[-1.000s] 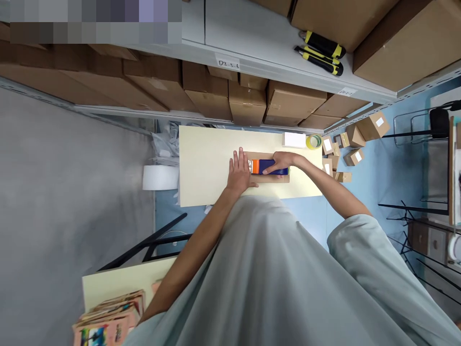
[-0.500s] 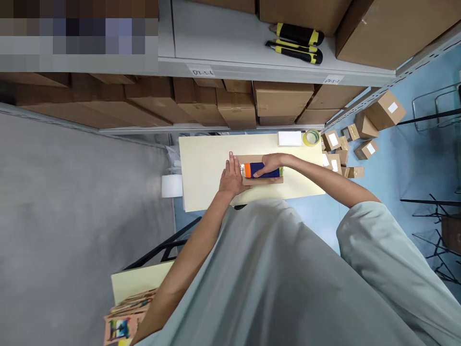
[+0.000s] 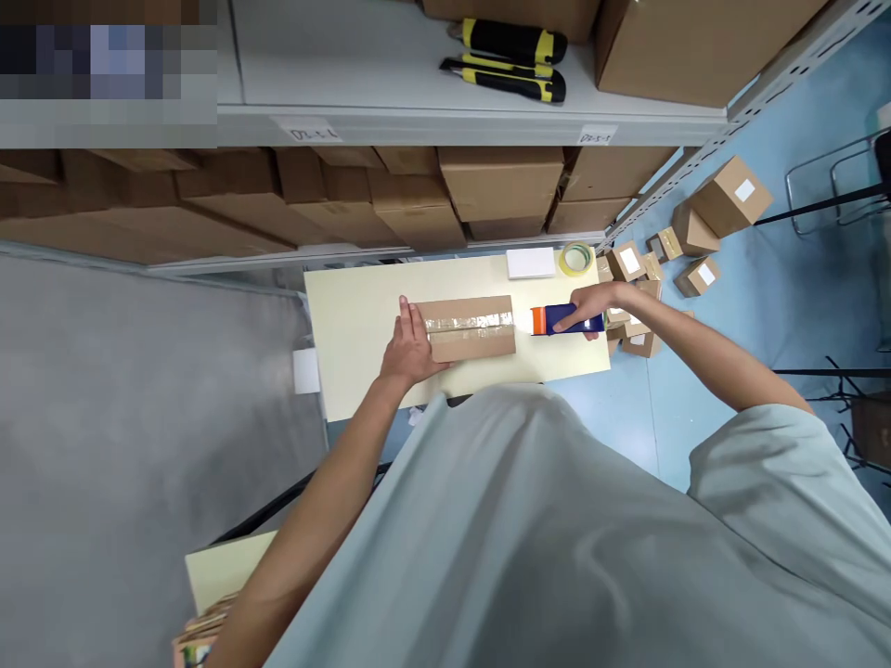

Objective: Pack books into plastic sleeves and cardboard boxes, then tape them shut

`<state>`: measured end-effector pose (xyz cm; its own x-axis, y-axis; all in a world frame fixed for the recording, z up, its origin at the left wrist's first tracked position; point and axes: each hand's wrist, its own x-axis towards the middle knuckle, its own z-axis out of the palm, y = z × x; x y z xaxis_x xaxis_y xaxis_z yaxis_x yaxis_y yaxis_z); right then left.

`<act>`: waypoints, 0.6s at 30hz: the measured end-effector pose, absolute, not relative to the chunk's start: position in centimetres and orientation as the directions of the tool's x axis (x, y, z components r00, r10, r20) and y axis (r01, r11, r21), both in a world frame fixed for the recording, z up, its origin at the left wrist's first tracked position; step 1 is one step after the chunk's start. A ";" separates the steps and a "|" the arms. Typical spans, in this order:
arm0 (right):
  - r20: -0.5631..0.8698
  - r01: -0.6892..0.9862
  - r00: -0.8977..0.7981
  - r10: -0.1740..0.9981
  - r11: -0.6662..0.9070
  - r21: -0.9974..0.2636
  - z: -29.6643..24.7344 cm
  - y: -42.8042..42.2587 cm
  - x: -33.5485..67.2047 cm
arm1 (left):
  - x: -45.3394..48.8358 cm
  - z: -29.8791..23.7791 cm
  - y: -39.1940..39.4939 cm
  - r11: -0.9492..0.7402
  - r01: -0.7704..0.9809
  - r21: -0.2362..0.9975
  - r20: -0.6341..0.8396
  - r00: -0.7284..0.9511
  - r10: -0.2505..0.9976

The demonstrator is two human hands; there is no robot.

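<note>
A flat cardboard box (image 3: 473, 348) lies on the cream tabletop, with shiny clear tape (image 3: 480, 324) along its middle seam. My left hand (image 3: 409, 348) rests on the box's left end, fingers stretched out toward the back and thumb along the near edge. To the right of the box, my right hand (image 3: 590, 304) is closed around a dark blue tape dispenser (image 3: 549, 320) with an orange front end pointing left. A gap of bare tabletop separates the dispenser from the box. The palm covers part of the dispenser's right end.
A white stack of labels or paper (image 3: 530, 263) and a yellow tape roll (image 3: 576, 259) sit at the table's (image 3: 362, 371) back edge. Behind stands a shelf (image 3: 404, 125) with cartons and box cutters (image 3: 511, 65). Several small boxes (image 3: 630, 260) lie on the right.
My right hand has moved the tape dispenser rightward off the box, uncovering the taped seam. The left hand stays at the box's left end. The whole view has shifted somewhat.
</note>
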<state>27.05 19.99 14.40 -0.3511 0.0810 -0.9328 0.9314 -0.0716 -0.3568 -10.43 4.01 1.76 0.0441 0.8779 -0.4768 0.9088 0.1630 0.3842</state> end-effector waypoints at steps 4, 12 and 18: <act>-0.937 0.936 -0.337 0.093 -0.078 -0.344 13.5 19.8 27.9 | -10.1 2.1 4.3 0.191 0.915 0.355 -0.515 0.021 0.857; -0.965 0.971 -0.239 0.112 0.010 -0.239 10.1 20.0 24.7 | -10.1 1.9 4.2 0.164 0.932 0.324 -0.498 0.021 0.867; -0.954 0.977 -0.215 0.208 0.033 -0.212 9.9 18.2 23.2 | -10.7 0.5 3.9 0.122 0.946 0.299 -0.489 0.042 0.871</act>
